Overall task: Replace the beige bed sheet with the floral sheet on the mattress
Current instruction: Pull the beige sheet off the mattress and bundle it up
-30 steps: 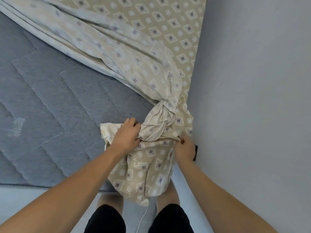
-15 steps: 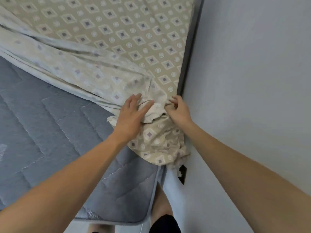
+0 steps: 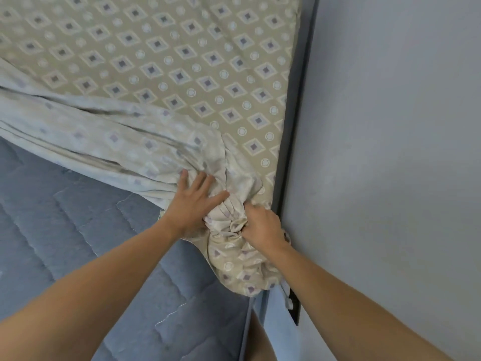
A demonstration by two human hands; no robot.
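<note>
The beige bed sheet [image 3: 166, 66], printed with diamonds and circles, still covers the far part of the blue quilted mattress [image 3: 78, 246]. Its near edge is folded back in thick pleats, baring the mattress below and to the left. My left hand [image 3: 194, 204] lies on the bunched fabric with fingers spread and mostly straight. My right hand [image 3: 261, 225] grips the gathered corner of the sheet close to the wall, fingers curled into the folds. A loose wad of sheet hangs beneath both hands. No floral sheet is in view.
A pale grey wall [image 3: 390, 152] runs along the mattress's right side, with a dark narrow gap [image 3: 296, 126] between them. A dark wall socket [image 3: 295, 306] sits low on the wall. My leg shows at the bottom by the mattress corner.
Both hands have pushed the bunched sheet corner farther up the mattress, away from its near edge. More bare mattress shows below, and my right hand now clenches the gathered folds.
</note>
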